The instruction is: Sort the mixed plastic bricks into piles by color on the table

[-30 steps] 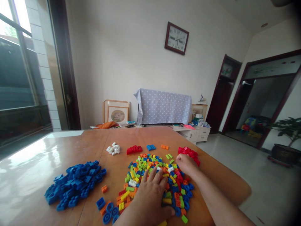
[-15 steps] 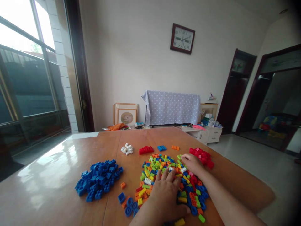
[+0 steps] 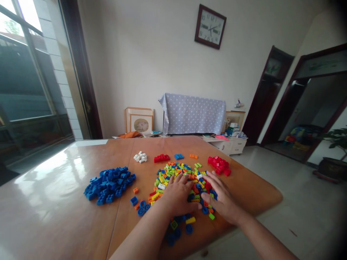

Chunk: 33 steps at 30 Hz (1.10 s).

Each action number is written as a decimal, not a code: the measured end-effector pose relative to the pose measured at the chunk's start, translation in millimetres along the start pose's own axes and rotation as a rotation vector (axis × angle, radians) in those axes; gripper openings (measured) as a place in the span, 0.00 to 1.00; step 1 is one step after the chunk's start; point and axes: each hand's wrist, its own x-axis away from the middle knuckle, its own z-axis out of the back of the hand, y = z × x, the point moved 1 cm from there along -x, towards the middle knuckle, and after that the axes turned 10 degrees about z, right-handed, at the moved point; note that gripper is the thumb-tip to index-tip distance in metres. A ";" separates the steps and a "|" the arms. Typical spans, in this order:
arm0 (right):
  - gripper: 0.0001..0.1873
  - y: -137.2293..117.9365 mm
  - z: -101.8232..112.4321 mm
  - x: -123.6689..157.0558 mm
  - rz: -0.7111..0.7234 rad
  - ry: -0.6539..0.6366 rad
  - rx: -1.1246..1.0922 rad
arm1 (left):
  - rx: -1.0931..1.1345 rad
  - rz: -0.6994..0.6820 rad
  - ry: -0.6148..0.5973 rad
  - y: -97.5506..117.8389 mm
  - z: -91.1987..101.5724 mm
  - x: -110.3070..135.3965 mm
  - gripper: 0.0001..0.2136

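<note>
- Has left hand (image 3: 177, 195) over mixed brick pile (image 3: 173, 169) on table (image 3: 81, 227), with fingers loosely parted.
- Holds right hand (image 3: 225, 202) at pile's right side, with thumb wide.
- Could spill pile into red heap (image 3: 219, 165) by sweeping broadly.

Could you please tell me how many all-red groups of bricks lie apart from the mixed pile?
2: the red row beyond the mixed pile, and the red heap beyond the right hand. Others may be hidden.
</note>
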 end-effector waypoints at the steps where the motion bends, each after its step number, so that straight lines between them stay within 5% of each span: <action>1: 0.42 -10.0 0.4 6.2 0.053 -0.034 0.022 | 0.002 -0.004 0.009 0.7 1.9 0.2 0.40; 8: 0.65 -64.3 -8.5 25.7 0.276 -0.208 0.103 | -0.033 0.014 0.128 1.7 9.2 -3.5 0.20; 18: 0.66 -68.6 -21.5 0.8 0.206 -0.252 0.110 | -0.058 0.089 0.145 -0.7 11.8 -5.9 0.22; 27: 0.62 -61.5 -18.9 1.4 0.228 -0.206 0.034 | -0.072 0.113 0.133 -4.6 5.2 -8.7 0.22; 33: 0.40 -37.6 -9.0 -16.6 0.114 0.002 -0.117 | -0.033 0.113 0.112 -2.8 5.2 -7.7 0.22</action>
